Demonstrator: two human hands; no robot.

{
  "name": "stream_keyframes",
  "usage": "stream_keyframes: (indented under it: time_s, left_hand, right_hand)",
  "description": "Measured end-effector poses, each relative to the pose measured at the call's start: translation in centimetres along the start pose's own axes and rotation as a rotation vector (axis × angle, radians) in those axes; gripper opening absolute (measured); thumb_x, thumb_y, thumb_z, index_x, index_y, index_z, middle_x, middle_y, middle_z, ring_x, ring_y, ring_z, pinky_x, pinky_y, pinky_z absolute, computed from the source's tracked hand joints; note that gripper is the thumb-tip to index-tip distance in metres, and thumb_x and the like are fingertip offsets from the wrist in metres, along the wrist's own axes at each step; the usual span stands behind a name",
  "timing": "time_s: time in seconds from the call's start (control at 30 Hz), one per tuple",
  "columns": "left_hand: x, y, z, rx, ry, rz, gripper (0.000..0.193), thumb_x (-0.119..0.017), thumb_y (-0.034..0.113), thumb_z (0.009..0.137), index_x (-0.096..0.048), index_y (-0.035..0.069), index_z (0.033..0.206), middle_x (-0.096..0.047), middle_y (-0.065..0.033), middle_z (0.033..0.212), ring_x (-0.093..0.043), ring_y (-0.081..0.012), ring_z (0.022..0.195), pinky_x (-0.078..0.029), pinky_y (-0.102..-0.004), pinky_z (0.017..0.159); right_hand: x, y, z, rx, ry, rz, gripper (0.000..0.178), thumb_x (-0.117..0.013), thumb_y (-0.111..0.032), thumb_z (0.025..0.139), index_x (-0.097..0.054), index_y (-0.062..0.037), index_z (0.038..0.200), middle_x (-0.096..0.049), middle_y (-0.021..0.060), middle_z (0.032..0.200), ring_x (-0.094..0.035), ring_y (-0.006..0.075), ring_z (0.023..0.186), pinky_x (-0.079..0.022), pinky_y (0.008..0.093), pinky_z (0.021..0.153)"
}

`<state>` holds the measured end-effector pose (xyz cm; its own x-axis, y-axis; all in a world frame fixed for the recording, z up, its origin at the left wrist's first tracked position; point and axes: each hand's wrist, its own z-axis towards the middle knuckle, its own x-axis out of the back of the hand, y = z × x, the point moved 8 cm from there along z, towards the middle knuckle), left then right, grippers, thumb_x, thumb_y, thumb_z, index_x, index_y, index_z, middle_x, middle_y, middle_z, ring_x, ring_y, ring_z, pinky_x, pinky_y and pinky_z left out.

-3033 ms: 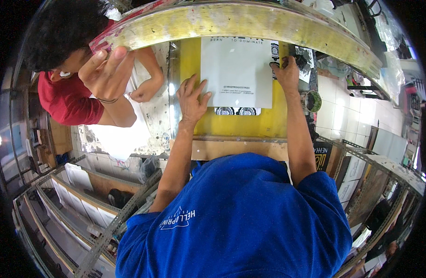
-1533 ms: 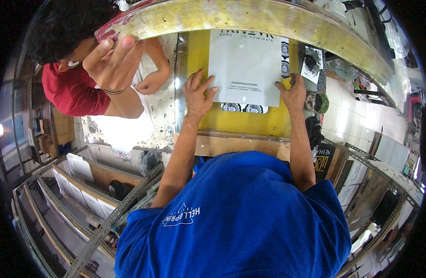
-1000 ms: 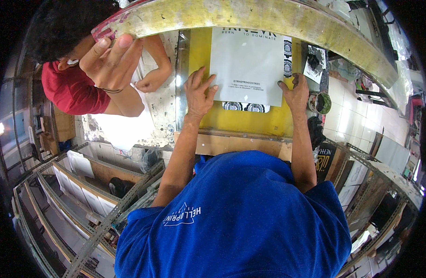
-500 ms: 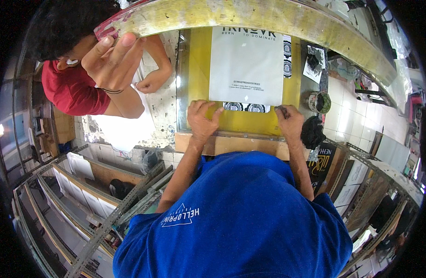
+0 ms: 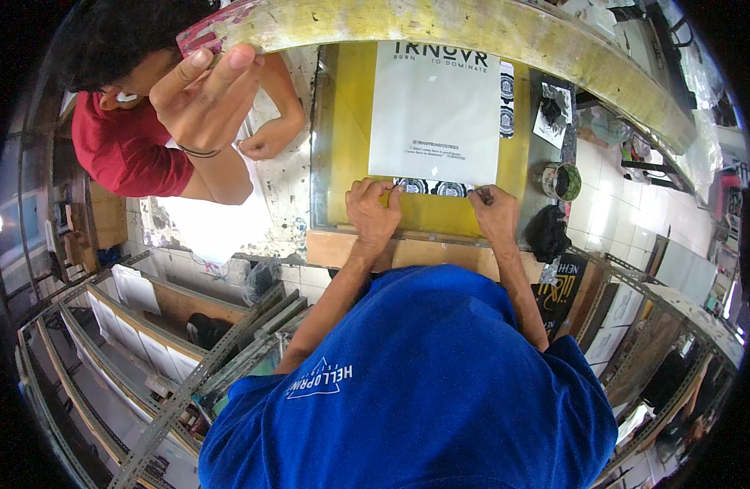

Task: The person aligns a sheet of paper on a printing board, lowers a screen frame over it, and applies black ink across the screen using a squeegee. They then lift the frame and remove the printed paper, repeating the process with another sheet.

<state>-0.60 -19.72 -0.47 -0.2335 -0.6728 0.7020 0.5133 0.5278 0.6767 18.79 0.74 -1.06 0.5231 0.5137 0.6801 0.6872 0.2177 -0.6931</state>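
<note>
Reaching in at the lower edge of the sheets, head view, centre of frame. Left hand (image 5: 375,215) at left end of the patterned strip (image 5: 434,188), right hand (image 5: 497,217) at its right end; thumbs and fingertips bunched close, can't tell if they pinch the edge. White sheet (image 5: 436,114) lies upper centre, on the yellow board (image 5: 432,214), strip showing below it. Change: hands were beside the white sheet's sides, now lower and nearer each other; sheet shows no clear shift. Likely means attention moved to the strip's corners. Upper left, co-worker's hand (image 5: 205,102) at the end of the yellowish beam (image 5: 440,24).
</note>
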Motion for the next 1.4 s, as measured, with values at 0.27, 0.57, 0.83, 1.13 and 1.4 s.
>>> stream_keyframes:
  time_s: [0.27, 0.57, 0.83, 1.13, 1.4]
  left_hand:
    - [-0.2, 0.7, 0.3, 0.077, -0.01, 0.07, 0.017, -0.086, 0.021, 0.074, -0.072, 0.011, 0.076, -0.063, -0.0022, 0.077, -0.058, -0.024, 0.08, -0.038, -0.0418, 0.074]
    - [-0.6, 0.7, 0.5, 0.128, -0.058, 0.118, 0.015, -0.083, 0.018, 0.077, -0.071, 0.009, 0.076, -0.066, -0.0035, 0.082, -0.059, -0.0269, 0.085, -0.038, -0.0428, 0.075]
    - [-0.5, 0.6, 0.4, 0.108, -0.049, 0.096, 0.014, -0.083, 0.017, 0.076, -0.071, 0.01, 0.075, -0.065, -0.003, 0.081, -0.058, -0.0262, 0.082, -0.038, -0.042, 0.073]
    - [-0.3, 0.5, 0.3, 0.069, -0.012, 0.071, 0.017, -0.085, 0.017, 0.074, -0.069, 0.011, 0.075, -0.064, -0.0026, 0.079, -0.058, -0.0251, 0.079, -0.039, -0.0416, 0.073]
    - [-0.3, 0.6, 0.2, 0.097, 0.014, 0.049, 0.02, -0.088, 0.021, 0.073, -0.071, 0.011, 0.073, -0.062, -0.002, 0.075, -0.057, -0.0225, 0.076, -0.04, -0.0411, 0.073]
  right_hand:
    - [-1.6, 1.0, 0.0, 0.048, -0.038, 0.216, 0.013, -0.076, -0.008, 0.078, -0.073, 0.0033, 0.084, -0.069, 0.008, 0.067, -0.062, 0.0093, 0.061, -0.051, 0.0281, 0.057]
    - [-1.0, -0.4, -0.8, 0.182, -0.039, 0.26, 0.01, -0.076, -0.006, 0.078, -0.07, 0.0027, 0.081, -0.065, 0.0045, 0.065, -0.057, 0.007, 0.059, -0.048, 0.0267, 0.055]
    - [-1.2, 2.1, -0.1, 0.005, 0.019, 0.266, 0.013, -0.076, -0.008, 0.08, -0.071, 0.0036, 0.083, -0.068, 0.008, 0.068, -0.061, 0.0101, 0.061, -0.05, 0.0285, 0.058]
    - [-0.6, 1.1, 0.4, -0.025, 0.018, 0.013, 0.021, -0.077, -0.018, 0.08, -0.074, 0.0028, 0.084, -0.073, 0.0151, 0.072, -0.071, 0.0232, 0.063, -0.055, 0.0356, 0.062]
    - [-0.5, 0.6, 0.6, -0.021, 0.007, 0.003, 0.025, -0.079, -0.023, 0.081, -0.076, 0.0018, 0.086, -0.073, 0.0164, 0.073, -0.072, 0.0259, 0.065, -0.055, 0.0369, 0.062]
